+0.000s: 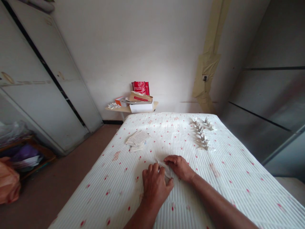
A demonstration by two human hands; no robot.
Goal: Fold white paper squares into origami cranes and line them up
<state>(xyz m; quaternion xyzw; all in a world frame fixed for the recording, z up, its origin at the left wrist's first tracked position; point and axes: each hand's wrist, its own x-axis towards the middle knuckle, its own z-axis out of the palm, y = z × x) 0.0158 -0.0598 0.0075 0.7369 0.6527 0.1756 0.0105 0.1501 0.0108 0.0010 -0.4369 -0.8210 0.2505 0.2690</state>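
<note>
At the far left, an orange bag (9, 183) is slumping beside a low shelf (47, 156), which is holding plastic bags and something purple. Behind them, a pale cupboard (52, 92) is standing with dark strips running along its doors. Next, a small table (125, 109) is standing against the wall (133, 38), bearing a little heap of folded paper (114, 105), an orange-and-white box (120, 101), a white box (141, 108) with cardboard (140, 97) lying over it, and a red bag (140, 87) standing behind.

Nearer, a white cover (107, 181) with red spots is spreading across a broad flat top. On its left part, a loose pile of printed paper slips (137, 140) is lying fanned out. Below and to the right of that pile, the left hand (156, 181) is arching palm down, its fingers bending and its thumb standing apart from them. A piece of paper (166, 170) is lying between the two hands, near the middle of the cover, and both are touching it. The right hand (178, 167) is curling its fingers at the paper's upper edge; I cannot tell whether it is pinching, since its thumb is hidden.

Farther right, folded paper shapes (202, 135) are sitting in a cluster with their points sticking up. Above them, yellowish tape (209, 63) is running down the wall around a socket (205, 78). At the far right, a grey cabinet (269, 92) is standing.
</note>
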